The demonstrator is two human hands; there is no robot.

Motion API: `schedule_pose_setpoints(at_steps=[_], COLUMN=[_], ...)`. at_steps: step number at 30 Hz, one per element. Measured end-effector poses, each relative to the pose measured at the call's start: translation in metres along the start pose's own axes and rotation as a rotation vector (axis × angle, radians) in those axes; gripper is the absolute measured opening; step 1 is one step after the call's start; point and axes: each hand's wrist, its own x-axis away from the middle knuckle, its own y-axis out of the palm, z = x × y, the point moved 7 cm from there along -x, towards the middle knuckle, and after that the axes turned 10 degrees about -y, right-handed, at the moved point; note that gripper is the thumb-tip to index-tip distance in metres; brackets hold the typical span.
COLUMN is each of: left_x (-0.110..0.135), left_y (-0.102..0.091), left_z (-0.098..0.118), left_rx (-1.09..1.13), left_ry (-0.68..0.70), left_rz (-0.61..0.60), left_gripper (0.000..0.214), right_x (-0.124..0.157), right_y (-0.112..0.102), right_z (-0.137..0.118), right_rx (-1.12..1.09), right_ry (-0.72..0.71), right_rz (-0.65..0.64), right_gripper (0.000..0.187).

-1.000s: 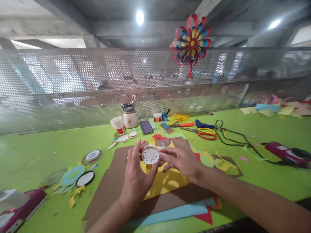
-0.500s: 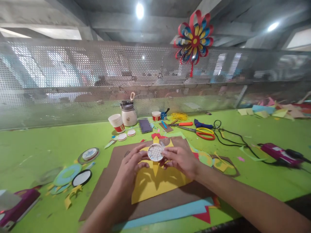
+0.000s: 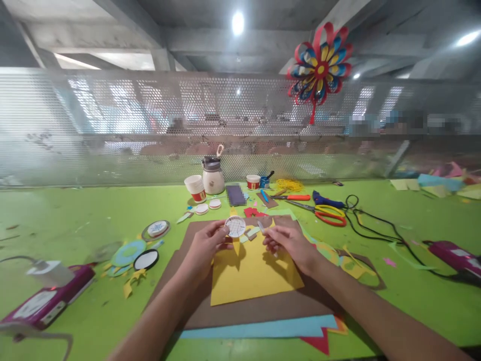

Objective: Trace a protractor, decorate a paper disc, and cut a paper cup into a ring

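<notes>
My left hand [image 3: 208,244] is closed on the edge of a round white paper-cup base [image 3: 235,227] with dark crossing lines drawn on it. Yellow paper points stick out above and below this disc. To the right, my right hand [image 3: 291,244] pinches a slim pale pen-like tool [image 3: 261,227], its tip pointing up and left; its exact kind is unclear. Both hands are over a yellow paper sheet [image 3: 255,281], which lies on brown card [image 3: 240,318]. Small pale green and brown scraps [image 3: 251,233] show between the hands.
Scissors [image 3: 326,214], a blue glue gun [image 3: 326,199] with a black cord, and stacked paper cups [image 3: 195,188] stand or lie behind. A white bottle [image 3: 213,178] is beside the cups. Power strips [image 3: 48,296] sit left and right. A perforated screen [image 3: 150,130] borders the table's back.
My right hand has come away from the disc to the right, showing the slim tool. My left hand still holds the disc, now tilted differently. The view has swung left.
</notes>
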Motion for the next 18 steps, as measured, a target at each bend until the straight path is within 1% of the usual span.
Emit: schedule_pose_setpoints(at_steps=[3, 8, 10, 12, 14, 15, 18], left_x=[-0.010, -0.020, -0.020, -0.018, -0.018, -0.018, -0.025], left_y=[-0.017, -0.056, -0.069, -0.078, -0.077, -0.074, -0.054], left_z=[0.003, 0.019, 0.028, 0.039, 0.050, 0.055, 0.065], left_rx=[-0.029, -0.044, -0.067, -0.093, -0.122, -0.139, -0.189], left_ry=[-0.003, -0.025, -0.039, -0.034, -0.008, 0.005, 0.040], left_rz=[0.094, 0.316, 0.373, 0.400, 0.380, 0.359, 0.269], left_gripper=[0.029, 0.037, 0.037, 0.037, 0.037, 0.036, 0.036], right_x=[-0.001, -0.001, 0.000, 0.000, 0.000, 0.000, -0.001], right_y=[-0.006, -0.006, -0.005, -0.005, -0.005, -0.004, -0.003], right_z=[0.004, 0.000, -0.003, -0.005, -0.006, -0.007, -0.007], right_rx=[0.098, 0.210, 0.237, 0.258, 0.276, 0.285, 0.314], right_ry=[-0.046, -0.145, -0.171, -0.185, -0.196, -0.203, -0.223], right_rz=[-0.022, -0.070, -0.076, -0.075, -0.073, -0.074, -0.078], right_gripper=[0.051, 0.046, 0.042, 0.039, 0.037, 0.035, 0.032])
